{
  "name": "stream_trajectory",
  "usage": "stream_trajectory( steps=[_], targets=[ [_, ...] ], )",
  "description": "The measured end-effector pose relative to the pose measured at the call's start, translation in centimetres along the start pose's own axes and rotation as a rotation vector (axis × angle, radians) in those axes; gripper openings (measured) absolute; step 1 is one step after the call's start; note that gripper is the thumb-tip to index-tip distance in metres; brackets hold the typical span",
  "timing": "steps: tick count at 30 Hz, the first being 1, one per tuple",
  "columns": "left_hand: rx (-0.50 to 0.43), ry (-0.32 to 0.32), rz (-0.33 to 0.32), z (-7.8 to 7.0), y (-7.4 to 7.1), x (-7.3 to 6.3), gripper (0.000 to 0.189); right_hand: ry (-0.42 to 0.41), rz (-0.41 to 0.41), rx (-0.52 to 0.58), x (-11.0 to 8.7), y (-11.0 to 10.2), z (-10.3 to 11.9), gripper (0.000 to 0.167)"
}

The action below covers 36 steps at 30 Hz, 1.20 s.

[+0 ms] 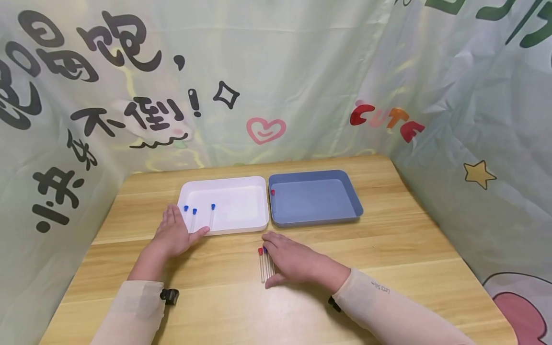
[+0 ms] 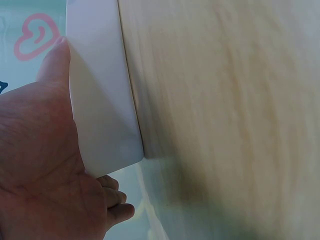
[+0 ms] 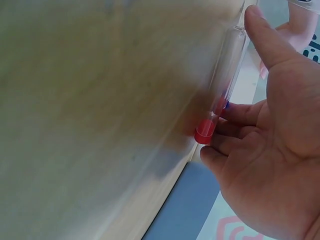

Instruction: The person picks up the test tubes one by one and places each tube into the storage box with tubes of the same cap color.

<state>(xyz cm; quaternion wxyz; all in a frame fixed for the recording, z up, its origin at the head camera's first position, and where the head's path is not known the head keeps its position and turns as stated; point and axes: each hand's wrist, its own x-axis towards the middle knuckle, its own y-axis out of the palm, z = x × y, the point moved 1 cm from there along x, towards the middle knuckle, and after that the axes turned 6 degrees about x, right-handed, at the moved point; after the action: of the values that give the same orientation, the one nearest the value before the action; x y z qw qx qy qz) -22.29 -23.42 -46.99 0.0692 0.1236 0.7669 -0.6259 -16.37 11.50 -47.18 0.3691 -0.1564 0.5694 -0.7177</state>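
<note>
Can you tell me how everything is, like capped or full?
White rectangular tray: open, partly filled.
Three clear tubes with blue caps: closed, in white tray.
Grey-blue rectangular tray: open, red cap inside.
Clear tubes with red and blue caps: closed, on wooden table.
Right hand: beside those tubes.
Left hand: touching white tray.

- Wooden worktop (image 1: 215, 297): light yellow-brown, streaked grain.
- Shallow white rectangular tray (image 1: 241, 203): plain.
- Shallow blue-grey rectangular tray (image 1: 321, 201): plain; a small red cap (image 1: 273, 192) shows inside.
- Slim clear tubes (image 1: 212, 221) in the white tray: blue caps.
- Slim clear tubes (image 1: 261, 268) on the worktop: red and blue caps.
- Pale green fabric backdrop (image 1: 302, 72): black characters (image 1: 159, 114), pink heart (image 1: 282, 128), yellow star (image 1: 479, 174).
- Beige sleeves (image 1: 133, 306): the right bears dark lettering.
</note>
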Motion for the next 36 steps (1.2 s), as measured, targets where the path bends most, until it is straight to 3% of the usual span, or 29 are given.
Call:
stream_trajectory(
  steps=[13, 22, 36],
  targets=[
    [0.001, -0.002, 0.003, -0.12, -0.06, -0.04, 0.133, -0.006, -0.024, 0.020, -0.08, -0.18, -0.34, 0.105],
    [-0.001, 0.001, 0.003, -0.12, -0.12, -0.07, 0.133, -0.005, -0.002, 0.048, -0.17, -0.21, -0.45, 0.113],
    [0.006, -0.003, 0.003, -0.18, -0.10, -0.07, 0.132, 0.005, -0.006, 0.026, -0.15, -0.18, -0.36, 0.103]
  ],
)
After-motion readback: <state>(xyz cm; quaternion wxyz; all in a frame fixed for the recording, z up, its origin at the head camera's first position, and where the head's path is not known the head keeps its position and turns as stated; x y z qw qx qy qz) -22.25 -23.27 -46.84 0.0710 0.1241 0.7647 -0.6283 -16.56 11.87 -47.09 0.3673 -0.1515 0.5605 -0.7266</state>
